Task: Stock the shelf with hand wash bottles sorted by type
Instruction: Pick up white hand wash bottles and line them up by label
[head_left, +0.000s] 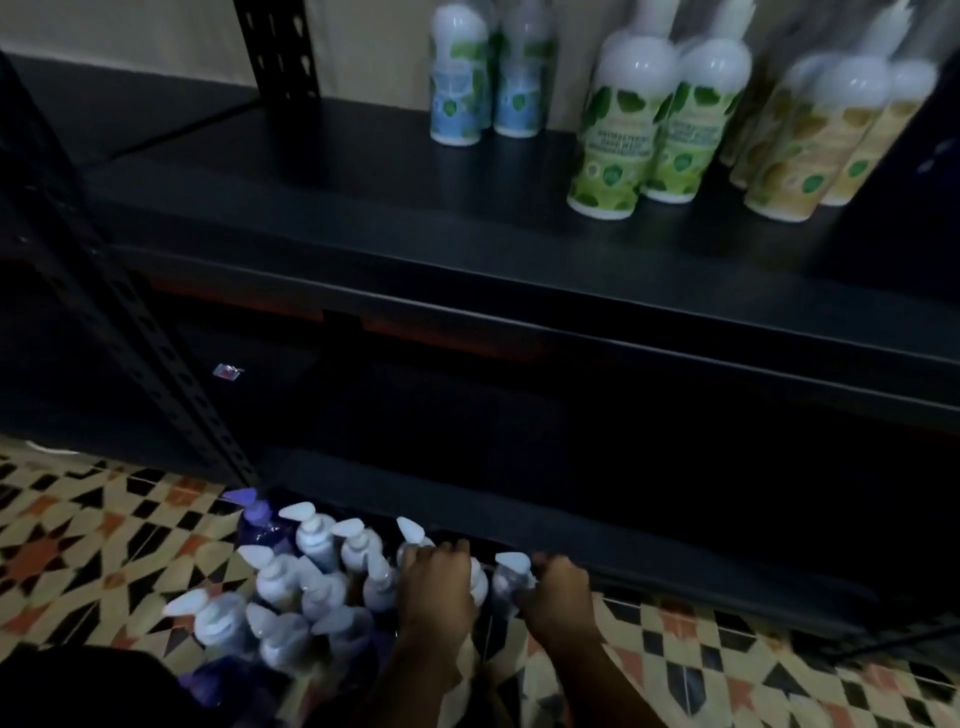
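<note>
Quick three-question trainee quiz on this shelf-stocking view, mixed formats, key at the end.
1. True or false: blue-label bottles stand left of the green-label bottles on the shelf.
2. Where is the unsorted cluster of pump bottles? A) floor B) shelf
3. Fill in: the left hand and right hand each grip a ____.

Key: 1 true; 2 A; 3 bottle

Shelf (363, 171): dark metal; blue-label bottles (457, 78), green-label bottles (618, 130), yellow-label bottles (800, 140) grouped upright.
Floor (78, 545): patterned tile; cluster of pump bottles (311, 587).
Left hand (436, 587): closed on one pump bottle.
Right hand (558, 597): closed on another.
</note>
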